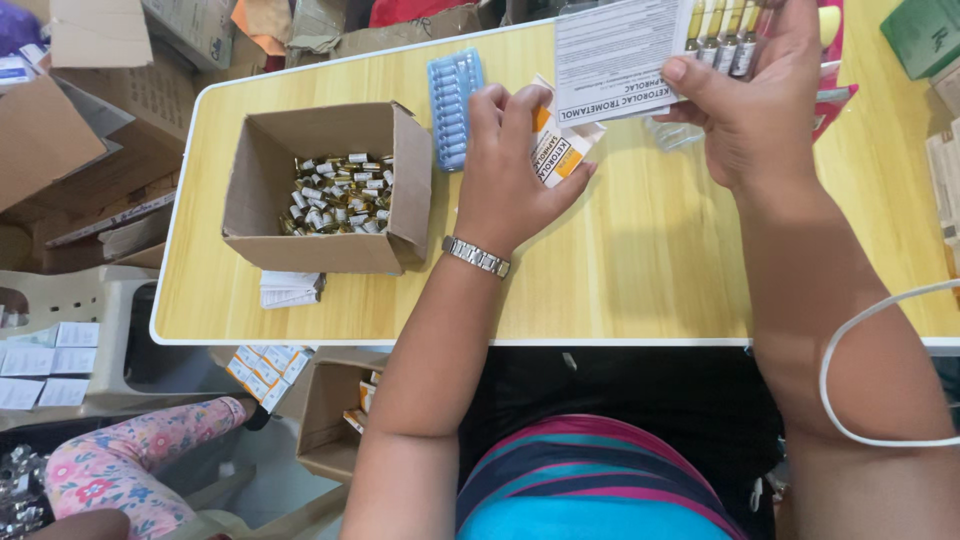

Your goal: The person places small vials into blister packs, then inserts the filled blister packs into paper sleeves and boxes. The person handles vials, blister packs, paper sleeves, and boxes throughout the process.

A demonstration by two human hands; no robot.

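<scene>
Left hand [510, 170] pinches a small orange-and-white carton [556, 152], long axis pointing far-right. Right hand [752, 105], just right, grips a folded leaflet [612, 60] and amber ampoule strip [722, 35] above the table [640, 270].

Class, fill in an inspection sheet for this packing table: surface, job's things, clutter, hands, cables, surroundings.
Surface: yellow wood-look table with a white edge.
Job's things: small orange-and-white carton; folded printed leaflet; row of amber ampoules.
Clutter: open cardboard box of loose ampoules; blue plastic ampoule tray; stack of leaflets at the table's near edge.
Hands: left hand, wristwatch on, grips the carton; right hand holds leaflet and ampoules together.
Cables: white cable looping over the right forearm.
Surroundings: cardboard boxes left; another person's floral-patterned leg lower left.
</scene>
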